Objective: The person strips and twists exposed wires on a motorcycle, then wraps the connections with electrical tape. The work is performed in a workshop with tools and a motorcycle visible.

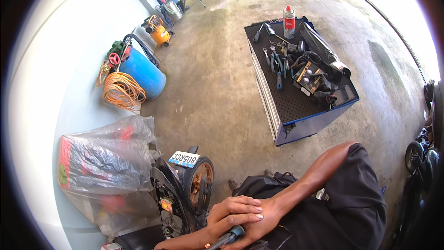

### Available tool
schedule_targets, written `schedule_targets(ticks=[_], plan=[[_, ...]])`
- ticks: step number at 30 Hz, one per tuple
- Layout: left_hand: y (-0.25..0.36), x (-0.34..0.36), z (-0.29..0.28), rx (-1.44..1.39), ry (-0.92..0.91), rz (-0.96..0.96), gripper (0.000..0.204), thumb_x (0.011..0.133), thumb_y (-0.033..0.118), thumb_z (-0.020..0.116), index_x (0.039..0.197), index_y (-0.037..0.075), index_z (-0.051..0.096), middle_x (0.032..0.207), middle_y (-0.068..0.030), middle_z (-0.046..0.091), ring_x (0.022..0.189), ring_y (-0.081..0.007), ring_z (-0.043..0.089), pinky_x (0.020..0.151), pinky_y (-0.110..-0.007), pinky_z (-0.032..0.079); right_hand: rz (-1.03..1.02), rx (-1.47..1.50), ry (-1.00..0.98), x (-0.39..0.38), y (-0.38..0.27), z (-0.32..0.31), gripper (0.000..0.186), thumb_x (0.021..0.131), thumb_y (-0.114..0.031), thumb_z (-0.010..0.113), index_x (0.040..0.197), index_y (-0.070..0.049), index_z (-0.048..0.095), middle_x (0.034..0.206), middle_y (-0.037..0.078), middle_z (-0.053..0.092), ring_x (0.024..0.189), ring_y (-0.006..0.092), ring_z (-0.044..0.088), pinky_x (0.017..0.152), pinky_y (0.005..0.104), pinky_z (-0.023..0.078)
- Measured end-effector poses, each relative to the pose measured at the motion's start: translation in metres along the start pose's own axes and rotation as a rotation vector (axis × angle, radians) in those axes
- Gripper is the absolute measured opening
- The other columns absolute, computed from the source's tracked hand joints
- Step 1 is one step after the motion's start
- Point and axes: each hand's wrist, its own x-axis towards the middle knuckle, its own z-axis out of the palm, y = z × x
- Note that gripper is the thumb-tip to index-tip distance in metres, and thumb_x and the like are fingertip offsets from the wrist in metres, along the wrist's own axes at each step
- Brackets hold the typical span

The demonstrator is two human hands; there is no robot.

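Concrete floor [208,78]; left fingers [243,209] clasping right hand [260,229] (its grip unclear), one handle [237,231] alongside.

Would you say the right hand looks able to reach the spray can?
Probably not: the right hand, under the left hand, grips a tool, and the spray can stands at the far end of the cart.

The tool handle [237,231] is showing black and blue, and the motorcycle wheel [199,183] is pairing bronze with black. The cart top [289,104] is wearing dotted black with blue trim [319,112]; the drum [145,75] is showing blue, the hose [123,91] orange.
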Motion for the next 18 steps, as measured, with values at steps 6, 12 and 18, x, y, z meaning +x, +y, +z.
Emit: schedule_targets(ticks=[6, 12, 18], plan=[[0.0, 0.004, -0.009, 0.009, -0.053, 0.029, 0.072, 0.108, 0.065, 0.059, 0.085, -0.003, 0.06, 0.078, -0.018, 0.06, 0.066, -0.0257, 0.061, 0.057, -0.037, 0.055, -0.085, -0.051, 0.105, 0.006, 0.009, 0.012, 0.063, 0.111, -0.062, 0.059, 0.113, -0.001, 0.071, 0.098, 0.021, 0.073, 0.1, 0.0267, 0.071, 0.094, 0.0309, 0.059], [-0.004, 0.007, -0.014, -0.004, -0.087, 0.012, 0.07, 0.108, 0.066, 0.061, 0.098, -0.003, 0.061, 0.093, -0.0182, 0.063, 0.082, -0.0261, 0.063, 0.069, -0.038, 0.055, -0.125, -0.023, 0.099, 0.007, 0.009, 0.015, 0.063, 0.111, -0.063, 0.059, 0.11, -0.001, 0.071, 0.1, 0.02, 0.073, 0.103, 0.0267, 0.071, 0.099, 0.0333, 0.057], [-0.006, 0.014, -0.031, 0.025, -0.234, -0.055, 0.071, 0.107, 0.068, 0.062, 0.111, -0.003, 0.062, 0.108, -0.0185, 0.066, 0.098, -0.0264, 0.065, 0.082, -0.039, 0.056, -0.249, -0.068, 0.255, -0.001, 0.011, 0.021, 0.053, 0.109, -0.062, 0.065, 0.142, -0.02, 0.064, 0.117, 0.012, 0.067, 0.115, 0.0222, 0.066, 0.104, 0.0361, 0.055]])
